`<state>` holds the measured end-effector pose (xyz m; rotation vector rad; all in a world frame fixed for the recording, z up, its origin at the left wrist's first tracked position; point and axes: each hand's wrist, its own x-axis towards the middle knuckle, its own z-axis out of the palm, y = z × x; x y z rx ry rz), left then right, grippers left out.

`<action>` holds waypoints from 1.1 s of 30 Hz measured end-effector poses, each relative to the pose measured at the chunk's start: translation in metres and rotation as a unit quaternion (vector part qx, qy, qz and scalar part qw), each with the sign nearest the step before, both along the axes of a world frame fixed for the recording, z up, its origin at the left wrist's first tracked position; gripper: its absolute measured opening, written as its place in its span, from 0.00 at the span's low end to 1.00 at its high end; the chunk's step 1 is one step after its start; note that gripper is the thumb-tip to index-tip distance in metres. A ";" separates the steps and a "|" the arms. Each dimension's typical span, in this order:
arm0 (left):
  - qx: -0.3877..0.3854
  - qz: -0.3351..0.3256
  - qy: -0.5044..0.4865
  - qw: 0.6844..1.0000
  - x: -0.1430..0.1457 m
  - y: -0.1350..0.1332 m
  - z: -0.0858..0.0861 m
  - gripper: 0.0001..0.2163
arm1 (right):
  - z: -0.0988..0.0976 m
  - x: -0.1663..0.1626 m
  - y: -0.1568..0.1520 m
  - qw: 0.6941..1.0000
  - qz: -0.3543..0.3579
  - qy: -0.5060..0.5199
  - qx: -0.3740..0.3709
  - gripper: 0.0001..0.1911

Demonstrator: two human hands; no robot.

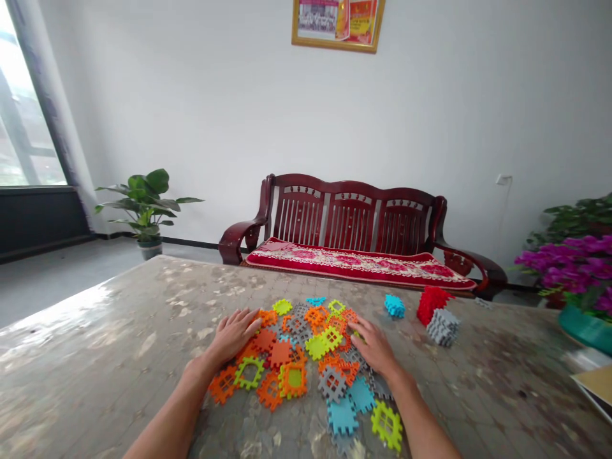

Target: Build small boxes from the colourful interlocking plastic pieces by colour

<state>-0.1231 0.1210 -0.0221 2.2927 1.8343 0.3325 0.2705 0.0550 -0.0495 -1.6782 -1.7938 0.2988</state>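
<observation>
A loose spread of flat plastic interlocking tiles lies between my hands, in orange, green, grey and blue. My left hand (pixel 235 333) rests at the left edge of the spread, fingers stretched out, touching an orange tile (pixel 268 317). At the right edge my right hand (pixel 371 343) lies with its fingers apart, by a lime green windowed tile (pixel 332 338). Nearer to me are a grey tile (pixel 332 383), a blue tile (pixel 342 416) and another green windowed tile (pixel 387 425). Neither hand grips anything that I can see.
On the right of the table (pixel 119 357) stand a red tile stack (pixel 430 304), a grey stack (pixel 443 327) and a small blue stack (pixel 394 306). Purple flowers in a teal pot (pixel 586 328) are at the far right. A wooden bench (pixel 354 217) stands beyond.
</observation>
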 end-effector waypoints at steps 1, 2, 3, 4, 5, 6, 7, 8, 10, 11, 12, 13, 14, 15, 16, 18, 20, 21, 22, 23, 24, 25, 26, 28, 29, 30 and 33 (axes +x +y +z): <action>0.000 0.002 -0.004 1.000 0.002 0.001 -0.004 0.25 | 0.002 -0.001 -0.002 1.000 0.001 -0.001 0.004 0.20; 0.002 0.003 -0.009 1.000 0.006 0.002 -0.007 0.25 | 0.003 -0.002 -0.003 1.000 0.003 0.003 0.010 0.18; 0.006 0.002 -0.014 1.000 0.009 0.002 -0.010 0.24 | 0.005 -0.003 -0.004 1.000 0.005 0.011 0.017 0.16; 0.010 -0.002 -0.019 1.000 0.013 0.002 -0.013 0.24 | 0.007 -0.003 -0.005 0.999 0.004 0.019 0.026 0.15; 0.017 -0.009 -0.024 1.000 0.017 0.003 -0.015 0.24 | 0.009 -0.004 -0.006 0.999 0.001 0.022 0.037 0.15; 0.023 -0.018 -0.030 0.999 0.019 0.003 -0.016 0.24 | 0.011 -0.005 -0.007 0.999 -0.002 0.016 0.050 0.14; 0.029 -0.030 -0.036 0.998 0.021 0.004 -0.017 0.24 | 0.014 -0.006 -0.009 0.998 -0.003 0.002 0.064 0.14; 0.033 -0.041 -0.042 0.998 0.021 0.005 -0.017 0.24 | 0.016 -0.008 -0.010 0.997 0.000 -0.015 0.076 0.15; 0.035 -0.056 -0.055 0.996 0.020 0.007 -0.016 0.24 | 0.020 -0.012 -0.013 0.994 0.019 -0.047 0.093 0.16; 0.036 -0.061 -0.061 0.996 0.019 0.008 -0.015 0.24 | 0.022 -0.015 -0.015 0.993 0.030 -0.057 0.097 0.17; 0.038 -0.063 -0.067 0.995 0.017 0.009 -0.015 0.23 | 0.024 -0.017 -0.016 0.992 0.040 -0.065 0.099 0.18; 0.040 -0.064 -0.071 0.995 0.017 0.010 -0.014 0.23 | 0.025 -0.020 -0.016 0.991 0.048 -0.072 0.099 0.19; 0.041 -0.063 -0.074 0.994 0.016 0.011 -0.013 0.22 | 0.026 -0.023 -0.017 0.991 0.055 -0.081 0.095 0.20; 0.043 -0.062 -0.077 0.994 0.016 0.012 -0.013 0.22 | 0.027 -0.026 -0.017 0.990 0.063 -0.090 0.090 0.21; 0.044 -0.059 -0.078 0.994 0.016 0.012 -0.013 0.21 | 0.027 -0.029 -0.016 0.989 0.070 -0.100 0.083 0.22; 0.047 -0.055 -0.079 0.994 0.016 0.012 -0.013 0.21 | 0.026 -0.035 -0.016 0.987 0.079 -0.118 0.071 0.24; 0.051 -0.054 -0.080 0.994 0.017 0.011 -0.013 0.20 | 0.024 -0.041 -0.015 0.987 0.078 -0.128 0.061 0.26; 0.053 -0.054 -0.080 0.994 0.018 0.011 -0.013 0.20 | 0.023 -0.044 -0.014 0.987 0.077 -0.130 0.054 0.26; 0.056 -0.054 -0.080 0.994 0.018 0.010 -0.013 0.20 | 0.023 -0.046 -0.014 0.988 0.077 -0.128 0.048 0.26; 0.058 -0.055 -0.081 0.994 0.018 0.010 -0.013 0.21 | 0.022 -0.048 -0.013 0.988 0.078 -0.123 0.043 0.25; 0.060 -0.054 -0.081 0.993 0.019 0.010 -0.013 0.21 | 0.022 -0.049 -0.012 0.989 0.080 -0.114 0.039 0.24; 0.062 -0.055 -0.081 0.993 0.019 0.010 -0.012 0.21 | 0.022 -0.050 -0.012 0.991 0.081 -0.101 0.036 0.23; 0.064 -0.055 -0.081 0.993 0.019 0.010 -0.012 0.21 | 0.022 -0.051 -0.012 0.992 0.080 -0.086 0.035 0.22; 0.066 -0.055 -0.078 0.993 0.019 0.010 -0.012 0.21 | 0.022 -0.051 -0.012 0.996 0.065 -0.054 0.040 0.21; 0.067 -0.055 -0.077 0.993 0.019 0.010 -0.012 0.21 | 0.022 -0.051 -0.012 0.997 0.054 -0.042 0.044 0.22; 0.067 -0.054 -0.077 0.993 0.019 0.010 -0.012 0.21 | 0.022 -0.050 -0.012 0.997 0.044 -0.031 0.049 0.22; 0.071 -0.054 -0.078 0.993 0.019 0.010 -0.012 0.21 | 0.021 -0.050 -0.013 0.998 0.029 -0.005 0.054 0.18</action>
